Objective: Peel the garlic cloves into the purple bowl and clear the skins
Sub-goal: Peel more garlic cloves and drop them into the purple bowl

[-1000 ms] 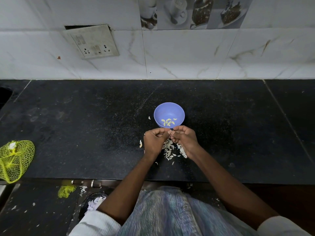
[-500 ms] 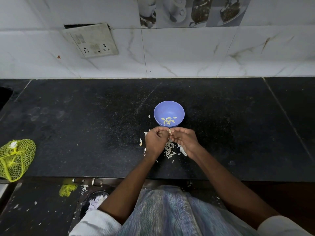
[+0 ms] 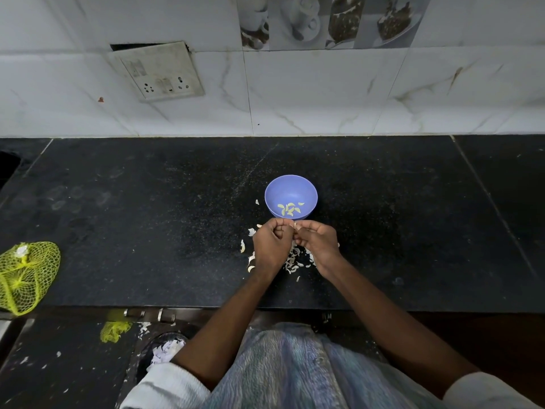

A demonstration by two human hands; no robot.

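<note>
Both forearms reach forward over the near edge of the desk (image 3: 118,231) and angle inward, so the two hands meet knuckle to knuckle just on the near side of the purple bowl (image 3: 290,188). The left hand (image 3: 269,246) is curled into a loose fist, back of the hand upward, thumb and forefinger tips turned toward the other hand. The right hand (image 3: 317,242) is curled likewise, its fingertips brought against those of the left. Between the two sets of fingertips a small pale garlic clove (image 3: 295,225) is pinched; only a sliver of it shows, so which way its long axis runs cannot be told.

The purple bowl stands upright about midway between the far and near edges of the desk, near the middle of its length. Its rim is round and its inside smooth and matte. In its bottom lie several peeled cloves (image 3: 290,209), pale yellow-green, small and crescent-shaped, heaped loosely and pointing various ways.

Beneath and around the hands, white papery skins (image 3: 293,259) are scattered on the dark speckled desk, with a few more flakes toward the left of the bowl. A yellow net bag (image 3: 26,276) lies at the left end near the near edge.
</note>
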